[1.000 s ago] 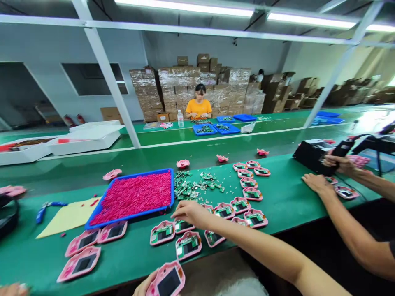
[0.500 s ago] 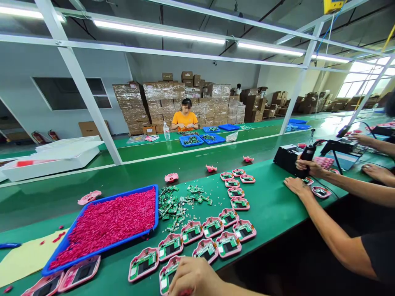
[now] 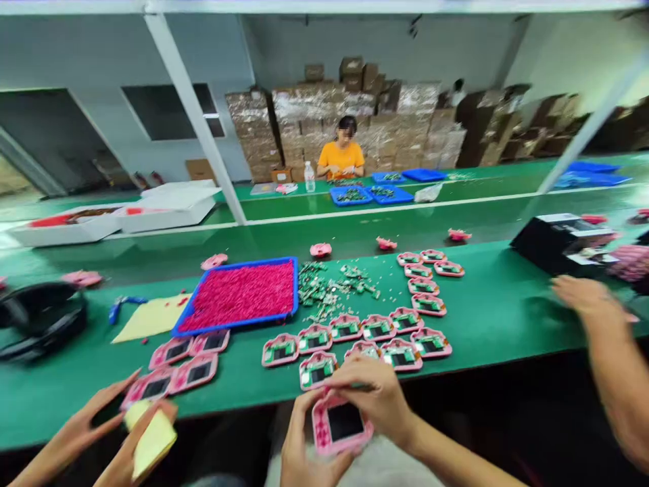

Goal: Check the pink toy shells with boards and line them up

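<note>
Low at the front edge of the bench, my left hand [image 3: 299,446] grips a pink handheld-console shell [image 3: 341,423] by its left side and bottom. The shell has a dark screen and faces up, a little tilted. My right hand [image 3: 378,392] is closed on its upper right side; whether the fingertips hold some small part there is hidden. Just beyond my hands lie several open pink shells with green circuit boards [image 3: 281,349], set out in rows on the green bench.
A blue tray of small red-pink pieces [image 3: 243,294] and loose green boards [image 3: 324,287] lie farther back. At left, a co-worker's hands hold a yellow cloth [image 3: 149,436] near screened pink shells [image 3: 195,372]. Another co-worker's arm [image 3: 603,338] reaches in at right by a black box [image 3: 558,240].
The view has swung left and down. My right hand has come back from the rows of shells, and both hands now hold a screened shell. The left co-worker's hands have come into view.
</note>
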`<state>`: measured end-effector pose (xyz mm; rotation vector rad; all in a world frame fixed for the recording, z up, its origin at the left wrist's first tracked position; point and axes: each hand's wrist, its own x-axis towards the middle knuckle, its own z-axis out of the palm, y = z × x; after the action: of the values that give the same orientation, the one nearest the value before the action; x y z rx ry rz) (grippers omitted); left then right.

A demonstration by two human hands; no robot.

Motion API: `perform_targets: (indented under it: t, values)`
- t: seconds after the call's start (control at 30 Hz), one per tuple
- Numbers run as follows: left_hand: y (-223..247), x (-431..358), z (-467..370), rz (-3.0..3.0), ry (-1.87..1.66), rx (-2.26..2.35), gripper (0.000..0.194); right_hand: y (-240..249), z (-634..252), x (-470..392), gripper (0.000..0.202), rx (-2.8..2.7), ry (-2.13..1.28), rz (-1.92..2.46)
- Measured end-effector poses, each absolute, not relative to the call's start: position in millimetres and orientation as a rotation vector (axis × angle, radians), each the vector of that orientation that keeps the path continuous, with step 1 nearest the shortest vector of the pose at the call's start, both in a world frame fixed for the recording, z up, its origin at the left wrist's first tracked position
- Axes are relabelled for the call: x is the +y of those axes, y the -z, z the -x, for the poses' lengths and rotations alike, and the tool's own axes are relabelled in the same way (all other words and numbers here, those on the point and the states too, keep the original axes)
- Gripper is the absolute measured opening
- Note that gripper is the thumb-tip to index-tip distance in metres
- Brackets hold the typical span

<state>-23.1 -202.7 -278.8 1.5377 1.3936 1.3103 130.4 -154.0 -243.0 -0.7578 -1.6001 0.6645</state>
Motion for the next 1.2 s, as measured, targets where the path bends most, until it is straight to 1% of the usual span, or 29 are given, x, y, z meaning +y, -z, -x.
perform_targets:
  t: [0.17, 0.37, 0.6, 0.83, 1.0, 1.2]
  values:
    - [255.0, -213.3, 13.4, -1.497, -1.315, 1.428, 0.064, 229.8, -141.0, -164.4, 0.018, -1.615, -0.732, 0.788]
    - [255.0, -219.3, 11.2, -1.545, -1.333, 1.401, 0.069, 225.9, -140.0, -175.0, 0.026, -1.635, -0.737, 0.779]
    - [249.9, -220.9, 13.2, -1.587, -1.260, 1.429, 0.068, 219.7, -141.5, -180.7, 0.025, -1.681, -0.696, 0.783]
    - [245.6, -221.8, 4.6, -1.610, -1.409, 1.498, 0.065, 225.3, -141.1, -181.6, 0.022, -1.754, -0.578, 0.778]
    - [244.3, -222.3, 7.1, -1.677, -1.418, 1.532, 0.057, 227.3, -138.4, -182.0, 0.024, -1.753, -0.548, 0.775]
    - [244.5, -222.1, 11.2, -1.719, -1.419, 1.586, 0.055, 225.7, -135.5, -183.3, 0.026, -1.769, -0.495, 0.790]
